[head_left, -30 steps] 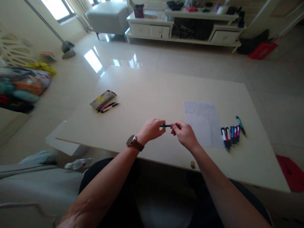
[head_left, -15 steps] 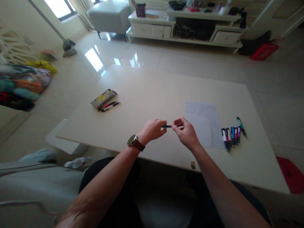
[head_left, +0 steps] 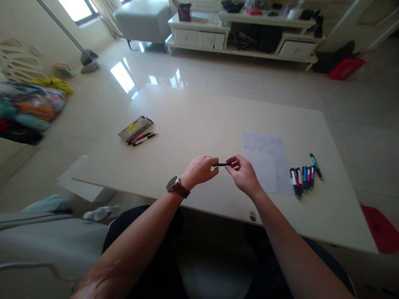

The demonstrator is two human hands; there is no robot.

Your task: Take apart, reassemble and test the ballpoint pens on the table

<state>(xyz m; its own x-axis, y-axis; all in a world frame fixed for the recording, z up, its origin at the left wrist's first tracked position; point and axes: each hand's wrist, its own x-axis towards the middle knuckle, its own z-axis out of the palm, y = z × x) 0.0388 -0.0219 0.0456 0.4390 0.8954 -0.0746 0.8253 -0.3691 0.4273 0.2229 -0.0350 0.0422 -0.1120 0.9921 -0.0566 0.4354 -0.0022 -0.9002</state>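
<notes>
A green and black pen [head_left: 222,164] lies level between my two hands, above the white table [head_left: 199,120]. My left hand [head_left: 204,169], with a watch on its wrist, is closed around the green end. The black end is pinched between the fingers of my right hand [head_left: 241,170]. To the right of my hands is a written sheet of paper [head_left: 262,166]. Beside it lie several pens [head_left: 305,178] in a row, with another green pen [head_left: 316,165] tilted at their right.
At the table's left are a box [head_left: 135,128] and two pens [head_left: 142,139]. A small sticker [head_left: 252,216] marks the near edge. Beyond the table stand a white cabinet [head_left: 199,38] and a grey stool [head_left: 143,23].
My right fingers have opened slightly and shifted at the black end, so more of the pen shows between my hands. My left hand has barely moved.
</notes>
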